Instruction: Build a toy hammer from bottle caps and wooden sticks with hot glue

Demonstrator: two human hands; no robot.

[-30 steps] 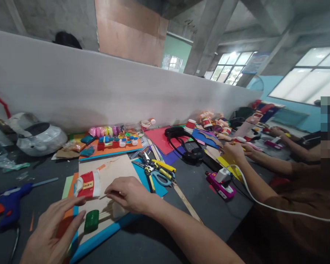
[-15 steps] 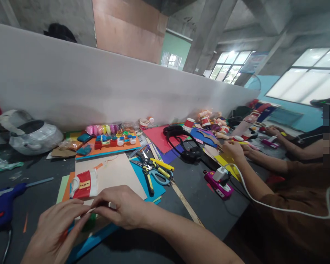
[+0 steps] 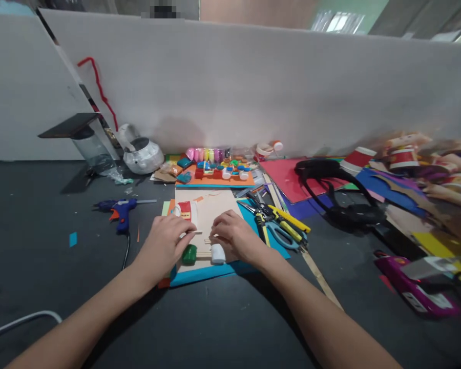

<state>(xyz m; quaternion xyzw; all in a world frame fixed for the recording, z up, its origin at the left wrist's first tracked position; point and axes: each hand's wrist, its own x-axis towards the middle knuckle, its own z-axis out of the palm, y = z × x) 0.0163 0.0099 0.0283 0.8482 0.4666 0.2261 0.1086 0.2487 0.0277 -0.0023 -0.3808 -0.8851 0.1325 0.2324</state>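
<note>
My left hand (image 3: 169, 241) pinches a thin wooden stick (image 3: 198, 232) between thumb and forefinger. My right hand (image 3: 234, 234) is curled, with its fingertips closed at a short piece of similar stick (image 3: 207, 241). Both hands are above a pale sheet (image 3: 211, 201) stacked on coloured paper. Between and below them lie a small green pot (image 3: 189, 254) and a small white pot (image 3: 217, 253), with a light strip between the pots. Just beyond my left fingers a red and white paper cup (image 3: 187, 211) lies on its side, partly covered by the hand.
To the left is a blue glue gun (image 3: 121, 210) with its cord. Pliers (image 3: 260, 220), blue-handled scissors (image 3: 284, 234) and a yellow cutter (image 3: 292, 219) lie right. Behind are paint pots (image 3: 223, 171) and a silver kettle-shaped vessel (image 3: 144, 156). A black headset (image 3: 341, 205) and purple power strip (image 3: 411, 292) sit farther right.
The view has swung left and tilted down; the neighbouring person is out of frame. My hands, close together at a thin stick before, are now apart, with stick pieces at both.
</note>
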